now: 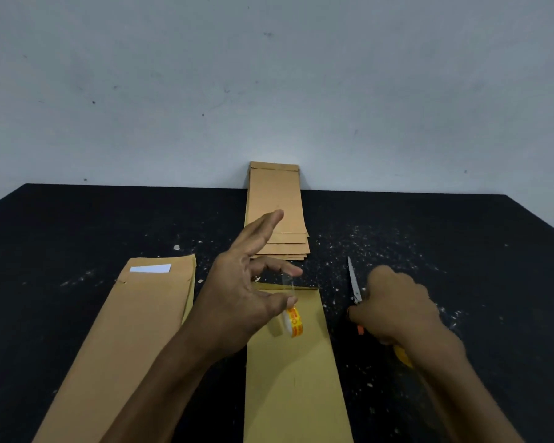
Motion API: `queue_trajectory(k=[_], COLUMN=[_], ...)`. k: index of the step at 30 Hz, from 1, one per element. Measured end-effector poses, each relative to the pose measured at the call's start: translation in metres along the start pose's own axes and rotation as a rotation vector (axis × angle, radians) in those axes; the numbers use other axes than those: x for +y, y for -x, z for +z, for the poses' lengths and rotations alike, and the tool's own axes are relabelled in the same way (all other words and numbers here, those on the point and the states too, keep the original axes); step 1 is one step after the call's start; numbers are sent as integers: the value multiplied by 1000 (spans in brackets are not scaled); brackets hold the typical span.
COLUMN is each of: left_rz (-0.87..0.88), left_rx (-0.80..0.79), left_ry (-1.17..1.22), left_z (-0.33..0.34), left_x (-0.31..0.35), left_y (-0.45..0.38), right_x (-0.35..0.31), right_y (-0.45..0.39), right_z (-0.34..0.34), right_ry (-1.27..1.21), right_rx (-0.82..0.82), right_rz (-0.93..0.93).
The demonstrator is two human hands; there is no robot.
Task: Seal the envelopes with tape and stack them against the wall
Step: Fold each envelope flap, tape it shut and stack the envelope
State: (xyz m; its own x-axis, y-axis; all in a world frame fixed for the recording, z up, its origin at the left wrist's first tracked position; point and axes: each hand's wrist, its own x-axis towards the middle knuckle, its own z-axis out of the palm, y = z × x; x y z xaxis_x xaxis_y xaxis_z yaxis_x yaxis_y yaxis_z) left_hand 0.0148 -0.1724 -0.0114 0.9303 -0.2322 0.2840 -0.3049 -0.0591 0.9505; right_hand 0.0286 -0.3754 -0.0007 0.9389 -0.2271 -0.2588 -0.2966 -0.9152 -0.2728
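A pale wall [269, 75] fills the upper view, well beyond both hands, and a black table [77, 225] dusted with white specks spreads under them. Left of the left hand [237, 292] lies a pile of unsealed envelopes [125, 330], a white slip showing at the top one's mouth. Directly under that hand lies a single envelope [295, 378], its far flap edge just beneath the fingertips. Past the left hand's outstretched fingers, a stack of envelopes [274, 199] leans against the wall. The left hand pinches a clear strip of tape [288, 282] between thumb and one finger, the other fingers straight; the tape roll [293, 321] hangs just below the thumb. The right hand [397, 308], beside the single envelope, grips scissors [354, 282], blades pointing away toward the wall.
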Motion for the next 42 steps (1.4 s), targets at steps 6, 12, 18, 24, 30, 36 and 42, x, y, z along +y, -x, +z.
queue_trajectory(k=[6,12,18,24,30,36,42], left_rz=[15,33,62,-46,-120,-152,-152], left_rx=[6,7,-4,-177,-273,-323,-338], left_ry=[-6,-22,-47,-165,-221,-206,-171], left_z=[-8,-16,-41,-66,-68,-63,-61], left_x=[8,15,31,41,40,36,34], left_y=[3,0,1,3,5,5,4], right_x=[36,34,26,25,20,18,23], right_y=[1,21,24,21,18,18,17], right_z=[-10,1,-4,-3,4,5,6], right_ry=[-876,-1272,-1083,-1005,-894,-911,-862], right_rx=[-230,-310,-392,-600,-658,-607,-582], right_rz=[18,-313,-528,-611,-623,-605,-589])
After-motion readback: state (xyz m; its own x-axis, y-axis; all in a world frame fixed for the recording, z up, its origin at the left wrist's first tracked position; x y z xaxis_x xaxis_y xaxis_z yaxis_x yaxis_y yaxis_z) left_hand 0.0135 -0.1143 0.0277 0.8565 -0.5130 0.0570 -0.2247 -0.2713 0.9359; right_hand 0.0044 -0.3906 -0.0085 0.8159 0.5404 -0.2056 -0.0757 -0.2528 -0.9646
